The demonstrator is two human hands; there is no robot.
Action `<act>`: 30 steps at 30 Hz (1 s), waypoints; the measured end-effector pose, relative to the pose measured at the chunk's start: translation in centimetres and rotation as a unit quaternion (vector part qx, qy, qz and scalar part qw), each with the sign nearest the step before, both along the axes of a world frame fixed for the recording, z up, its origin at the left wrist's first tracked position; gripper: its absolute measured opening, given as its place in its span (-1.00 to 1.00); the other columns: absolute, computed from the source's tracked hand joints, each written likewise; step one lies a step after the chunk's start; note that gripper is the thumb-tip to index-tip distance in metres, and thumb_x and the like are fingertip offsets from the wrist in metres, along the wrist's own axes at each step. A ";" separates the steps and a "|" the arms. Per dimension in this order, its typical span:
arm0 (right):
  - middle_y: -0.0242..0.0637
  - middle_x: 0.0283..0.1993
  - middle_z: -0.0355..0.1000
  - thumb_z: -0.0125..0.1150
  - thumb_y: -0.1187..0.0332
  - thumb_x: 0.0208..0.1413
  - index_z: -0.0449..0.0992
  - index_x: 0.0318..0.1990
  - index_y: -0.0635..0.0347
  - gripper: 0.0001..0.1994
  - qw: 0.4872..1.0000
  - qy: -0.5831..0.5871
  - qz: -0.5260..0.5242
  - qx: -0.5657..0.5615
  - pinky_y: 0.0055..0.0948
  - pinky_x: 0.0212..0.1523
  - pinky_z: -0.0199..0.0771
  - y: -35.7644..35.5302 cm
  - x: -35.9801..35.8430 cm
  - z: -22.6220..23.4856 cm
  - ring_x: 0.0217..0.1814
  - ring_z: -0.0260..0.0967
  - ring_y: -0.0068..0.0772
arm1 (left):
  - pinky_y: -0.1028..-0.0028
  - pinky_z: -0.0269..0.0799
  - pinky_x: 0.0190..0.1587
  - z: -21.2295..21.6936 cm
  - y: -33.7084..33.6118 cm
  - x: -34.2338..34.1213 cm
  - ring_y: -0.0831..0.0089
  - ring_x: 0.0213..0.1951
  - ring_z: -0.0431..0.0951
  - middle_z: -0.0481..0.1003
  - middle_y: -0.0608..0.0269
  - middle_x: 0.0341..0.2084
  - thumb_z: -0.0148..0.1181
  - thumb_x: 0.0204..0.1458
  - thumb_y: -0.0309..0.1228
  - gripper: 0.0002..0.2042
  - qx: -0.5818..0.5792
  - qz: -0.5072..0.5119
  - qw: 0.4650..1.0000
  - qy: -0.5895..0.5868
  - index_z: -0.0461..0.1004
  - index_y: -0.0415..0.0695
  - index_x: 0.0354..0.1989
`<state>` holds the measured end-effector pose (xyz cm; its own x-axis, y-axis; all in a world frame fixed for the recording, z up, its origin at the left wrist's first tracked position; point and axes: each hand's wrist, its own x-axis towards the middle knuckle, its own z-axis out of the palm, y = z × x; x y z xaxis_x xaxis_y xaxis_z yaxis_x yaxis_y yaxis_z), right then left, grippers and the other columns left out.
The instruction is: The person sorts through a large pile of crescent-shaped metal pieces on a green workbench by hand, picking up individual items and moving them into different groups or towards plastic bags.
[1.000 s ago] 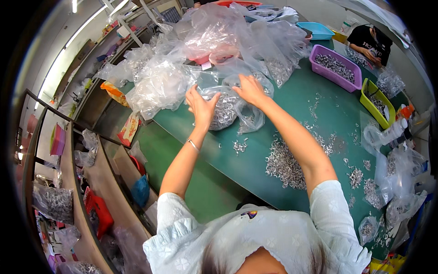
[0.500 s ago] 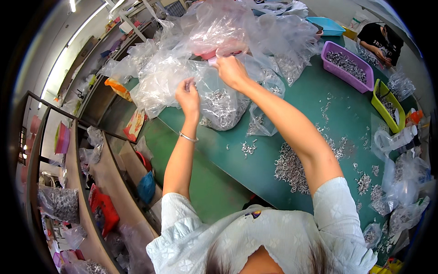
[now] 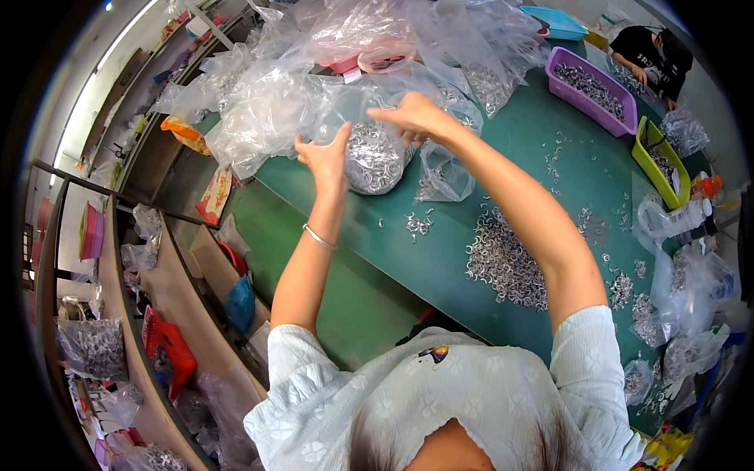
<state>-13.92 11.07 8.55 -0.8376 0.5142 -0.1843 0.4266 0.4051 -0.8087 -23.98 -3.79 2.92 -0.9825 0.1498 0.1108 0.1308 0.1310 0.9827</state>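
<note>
- Green bench [image 3: 550, 196] runs diagonally across the frame, with a heap of clear plastic bags [image 3: 314, 71] at the top.
- Clear bag of small metal rings [image 3: 375, 153] sits upper centre.
- Loose ring pile [image 3: 503, 263] lies right of centre.
- Left hand [image 3: 326, 157] has its fingers spread against the bag.
- Right hand [image 3: 416, 118] pinches the bag's top.

Both arms stretched forward and raised; left hand [image 3: 326, 157] open, palm turned inward, bracelet on wrist; right hand [image 3: 412, 118] higher, fingers curled and pinching.

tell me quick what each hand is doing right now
left hand: open, fingers up against the clear bag of metal rings
right hand: closed, pinching the bag's top
</note>
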 end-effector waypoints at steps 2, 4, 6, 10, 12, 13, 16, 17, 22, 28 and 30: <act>0.16 -0.30 0.54 0.28 0.07 -0.09 0.55 -0.36 0.46 -0.53 0.999 -0.012 0.033 0.004 -0.09 -0.17 0.56 -1.4 -0.1 -0.5 -0.19 0.55 0.09 | 0.25 0.21 0.18 0.1 1.2 0.5 0.13 0.14 0.22 0.11 -0.21 0.16 0.51 -0.28 -0.27 0.09 -0.015 0.016 0.999 0.031 -0.16 -0.22 0.38; 0.12 -0.45 0.53 0.22 0.33 -0.13 0.56 -0.40 0.50 -0.71 0.975 0.102 -0.017 0.197 -0.20 -0.32 0.60 -1.3 -0.6 -3.1 -0.49 0.56 -0.02 | 0.29 0.29 0.09 -0.2 2.4 0.3 0.19 0.05 0.29 0.16 -0.17 0.12 0.37 -0.19 -0.42 -0.08 -0.029 0.025 0.996 0.079 -0.07 -0.22 0.35; 0.09 -0.51 0.52 0.16 0.42 -0.13 0.56 -0.42 0.49 -0.78 0.978 0.089 -0.017 0.189 -0.22 -0.34 0.60 -1.0 -0.4 -3.5 -0.54 0.55 -0.08 | 0.33 0.34 0.00 -0.9 2.0 0.1 0.26 -0.05 0.35 0.21 -0.11 0.08 0.22 -0.14 -0.55 -0.23 0.003 0.003 0.997 0.083 0.02 -0.22 0.31; 0.06 -0.55 0.52 0.11 0.48 -0.11 0.56 -0.46 0.47 -0.82 0.996 0.010 -0.025 0.081 -0.24 -0.33 0.60 1.6 1.8 -3.3 -0.50 0.58 -0.15 | 0.44 0.35 -0.02 -1.0 -2.0 0.8 0.30 -0.10 0.41 0.29 -0.02 0.02 0.01 -0.13 -0.71 -0.41 0.080 -0.060 0.995 -0.022 0.18 -0.26 0.20; 0.07 -0.50 0.53 0.04 0.49 0.00 0.53 -0.39 0.52 -0.80 0.997 0.008 -0.029 0.066 -0.22 -0.39 0.60 1.1 1.9 -2.8 -0.52 0.57 -0.12 | 0.44 0.39 -0.05 -2.6 -4.1 -1.2 0.23 -0.09 0.45 0.37 0.00 -0.05 -0.03 -0.11 -0.73 -0.46 0.071 -0.035 0.995 -0.064 0.26 -0.29 0.17; 0.11 -0.40 0.52 0.00 0.48 0.05 0.49 -0.32 0.52 -0.79 0.995 0.064 -0.058 -0.043 -0.19 -0.37 0.60 1.1 1.9 -3.0 -0.43 0.58 -0.09 | 0.41 0.42 -0.06 -2.6 -4.3 -1.1 0.21 -0.08 0.46 0.39 -0.01 -0.06 -0.04 -0.09 -0.72 -0.47 0.095 -0.071 0.983 -0.143 0.25 -0.32 0.17; 0.20 -0.14 0.46 -0.12 0.46 0.18 0.38 -0.14 0.51 -0.76 0.898 0.198 -0.146 -0.366 -0.08 -0.27 0.59 0.9 1.3 -3.9 -0.18 0.55 0.02 | 0.26 0.50 -0.11 -2.6 -4.8 -0.9 0.16 -0.11 0.48 0.43 -0.09 -0.11 -0.14 0.04 -0.65 -0.55 0.177 -0.166 0.931 -0.274 0.19 -0.51 0.16; 0.19 -0.07 0.41 -0.15 0.44 0.22 0.34 -0.10 0.49 -0.75 0.838 0.216 -0.179 -0.469 -0.03 -0.22 0.57 1.4 0.7 -4.9 -0.12 0.52 0.04 | 0.26 0.51 -0.13 -2.8 -4.6 -1.2 0.18 -0.15 0.49 0.43 -0.08 -0.15 -0.18 0.06 -0.65 -0.59 0.218 -0.164 0.911 -0.308 0.20 -0.52 0.12; -0.06 -0.17 0.37 -0.15 0.40 0.20 0.32 -0.16 0.34 -0.81 0.600 0.234 -0.261 -0.719 0.04 -0.05 0.42 -1.1 -3.1 -6.7 -0.23 0.38 -0.09 | 0.23 0.57 -0.20 -7.8 -7.0 -7.4 0.25 -0.39 0.51 0.43 -0.03 -0.34 -0.33 0.05 -0.68 -0.73 0.512 -0.294 0.687 -0.424 0.27 -0.37 -0.10; -0.37 -0.61 0.16 -0.01 0.42 0.02 0.28 -0.48 0.16 -0.91 0.706 0.286 -0.213 -0.612 -0.48 -0.74 0.03 1.7 -3.5 -10.1 -0.73 0.02 -0.51 | 0.17 0.55 -0.10 -4.9 -3.5 -3.9 0.12 -0.15 0.53 0.42 -0.21 -0.08 -0.22 -0.04 -0.68 -0.58 0.353 -0.307 0.838 -0.280 0.25 -0.46 0.06; -0.42 -0.69 0.10 0.05 0.41 0.01 0.27 -0.54 0.14 -0.86 0.781 0.246 -0.166 -0.550 -0.57 -0.83 -0.15 0.1 -2.6 -9.2 -0.82 -0.12 -0.62 | 0.14 0.50 -0.01 -4.3 -5.0 -4.2 0.09 -0.09 0.52 0.42 -0.22 -0.04 -0.18 -0.06 -0.65 -0.59 0.321 -0.356 0.826 -0.296 0.28 -0.51 0.03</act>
